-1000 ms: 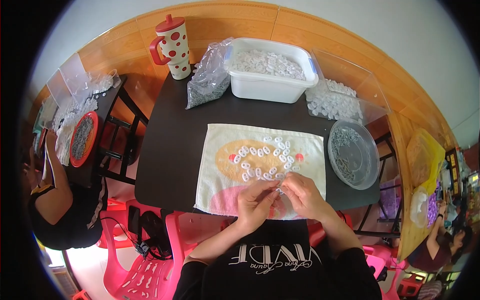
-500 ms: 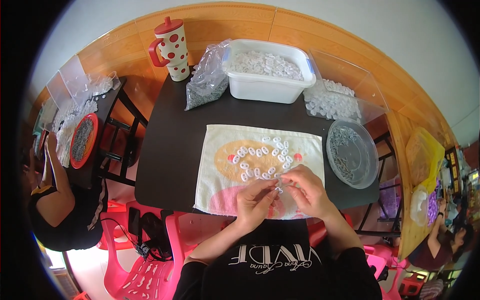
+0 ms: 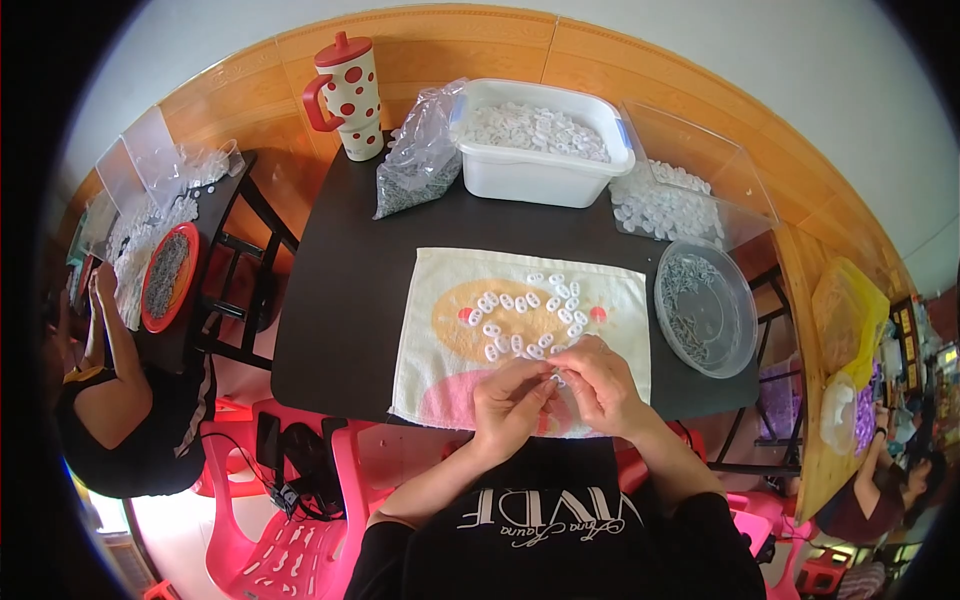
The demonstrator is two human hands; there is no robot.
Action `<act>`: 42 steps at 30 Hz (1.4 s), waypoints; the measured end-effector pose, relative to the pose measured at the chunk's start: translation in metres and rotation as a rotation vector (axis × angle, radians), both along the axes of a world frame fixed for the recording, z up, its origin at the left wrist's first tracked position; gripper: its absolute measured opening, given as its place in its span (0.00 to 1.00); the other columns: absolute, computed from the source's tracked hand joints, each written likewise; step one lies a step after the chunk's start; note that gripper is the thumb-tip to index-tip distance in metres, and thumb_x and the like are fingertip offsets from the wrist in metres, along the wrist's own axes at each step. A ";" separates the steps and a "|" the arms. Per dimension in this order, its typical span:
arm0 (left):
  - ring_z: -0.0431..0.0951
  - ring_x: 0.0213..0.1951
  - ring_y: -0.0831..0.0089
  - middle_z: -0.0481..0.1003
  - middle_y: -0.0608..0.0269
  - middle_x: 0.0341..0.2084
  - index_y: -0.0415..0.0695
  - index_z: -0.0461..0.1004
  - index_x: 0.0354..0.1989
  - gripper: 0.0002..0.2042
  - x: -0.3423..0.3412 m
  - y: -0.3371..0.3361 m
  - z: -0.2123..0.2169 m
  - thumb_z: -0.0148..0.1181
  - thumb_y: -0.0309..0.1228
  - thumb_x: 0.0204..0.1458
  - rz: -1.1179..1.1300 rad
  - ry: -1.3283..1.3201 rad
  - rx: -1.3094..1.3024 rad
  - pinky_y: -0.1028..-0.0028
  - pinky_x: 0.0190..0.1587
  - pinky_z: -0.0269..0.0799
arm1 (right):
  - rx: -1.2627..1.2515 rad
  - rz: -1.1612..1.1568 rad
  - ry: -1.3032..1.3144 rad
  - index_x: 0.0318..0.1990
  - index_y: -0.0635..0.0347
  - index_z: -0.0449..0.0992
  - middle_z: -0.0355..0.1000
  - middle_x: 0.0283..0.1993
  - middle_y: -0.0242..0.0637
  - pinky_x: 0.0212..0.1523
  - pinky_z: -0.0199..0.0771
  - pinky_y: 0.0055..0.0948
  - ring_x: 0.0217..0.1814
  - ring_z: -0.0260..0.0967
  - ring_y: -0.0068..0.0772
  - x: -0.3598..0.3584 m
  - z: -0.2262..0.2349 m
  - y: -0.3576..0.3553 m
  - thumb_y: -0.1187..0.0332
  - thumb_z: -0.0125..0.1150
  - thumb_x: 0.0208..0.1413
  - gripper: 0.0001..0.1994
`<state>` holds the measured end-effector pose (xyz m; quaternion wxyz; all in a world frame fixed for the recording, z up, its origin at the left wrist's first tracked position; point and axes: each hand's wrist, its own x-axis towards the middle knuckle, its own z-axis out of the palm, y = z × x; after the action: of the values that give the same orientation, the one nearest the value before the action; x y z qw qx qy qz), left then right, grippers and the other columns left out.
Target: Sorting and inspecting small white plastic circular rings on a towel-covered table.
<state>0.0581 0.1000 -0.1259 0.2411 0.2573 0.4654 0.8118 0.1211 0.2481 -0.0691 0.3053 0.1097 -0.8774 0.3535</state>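
My left hand (image 3: 508, 402) is closed in a pinch on a small white plastic piece (image 3: 558, 379), which shows partly at its fingertips. Against it, my right hand (image 3: 603, 385) is closed too, its thumb and fingers pressed together; what they grip is hidden. Both hands are over the near part of a printed towel (image 3: 415, 330). Just beyond my fingertips, several white oval pieces with two holes (image 3: 521, 304) lie scattered on the towel in a rough ring.
Along the back of the dark table (image 3: 330, 300) stand a spotted tumbler (image 3: 354, 100), a plastic bag (image 3: 415, 170), a white tub (image 3: 535, 178) and a clear box (image 3: 668, 205) of white parts. A round tray (image 3: 715, 310) of metal pieces is at right. Co-workers sit at both sides.
My right hand's fingers have come down and closed in against my left fingertips, covering more of the small white piece. My left hand has hardly moved.
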 end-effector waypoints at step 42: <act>0.77 0.35 0.78 0.74 0.61 0.38 0.35 0.77 0.45 0.11 -0.006 0.003 -0.004 0.56 0.13 0.56 0.010 0.011 -0.044 0.81 0.35 0.73 | 0.329 -0.236 -0.286 0.40 0.65 0.76 0.68 0.34 0.40 0.34 0.71 0.30 0.34 0.72 0.35 0.027 -0.014 0.023 0.83 0.57 0.52 0.08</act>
<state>0.0525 0.1026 -0.1300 0.2402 0.2540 0.4858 0.8011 0.1484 0.2714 -0.0830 0.1952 0.0037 -0.9641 0.1799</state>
